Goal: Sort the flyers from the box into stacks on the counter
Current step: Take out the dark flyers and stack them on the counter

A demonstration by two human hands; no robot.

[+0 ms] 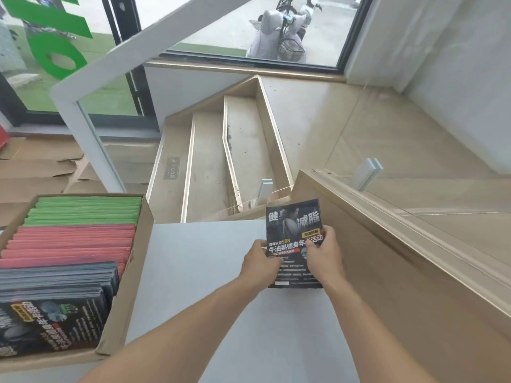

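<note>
At the worktop's (193, 272) left edge sits a cardboard box (130, 286) of green, pink and black flyers, while near its far right corner the left hand (261, 265) and right hand (325, 254) have fingers clamped on 1 black flyer stack (294, 230).

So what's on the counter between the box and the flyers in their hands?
Nothing: the head view shows bare grey counter between the box and the black flyers.

Your box (132, 275) is sitting at the counter's (193, 272) left, flyers (69, 244) standing inside; your hands are holding a stack (294, 236) at its far right edge.
</note>
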